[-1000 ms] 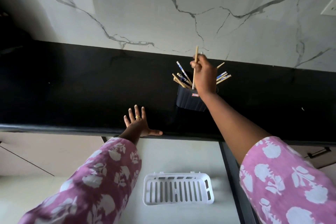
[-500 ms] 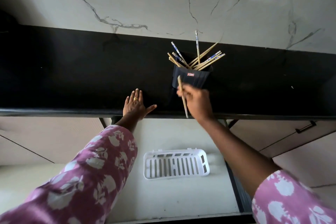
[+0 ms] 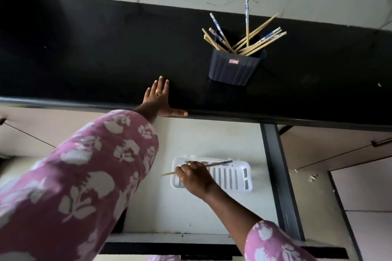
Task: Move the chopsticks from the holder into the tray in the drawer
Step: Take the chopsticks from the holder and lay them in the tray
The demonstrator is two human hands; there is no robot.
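Observation:
A dark holder (image 3: 235,69) stands on the black counter and holds several chopsticks (image 3: 256,41), some plain, some with blue and white ends. Below it, a white slotted tray (image 3: 235,176) lies in the open drawer (image 3: 191,214). My right hand (image 3: 194,177) hovers over the tray's left part and pinches one chopstick (image 3: 218,163), which lies almost level across the tray with its tip sticking out to the left. My left hand (image 3: 158,98) rests flat on the counter's front edge, fingers straight.
The black counter (image 3: 84,53) runs across the view under a white marbled wall. A dark drawer rail (image 3: 280,176) borders the drawer on the right. Closed cabinet fronts with a dark handle (image 3: 381,143) lie to the right.
My right hand has carried the chopstick from the holder, past the counter edge, down to the tray in the drawer. My left hand stays on the counter.

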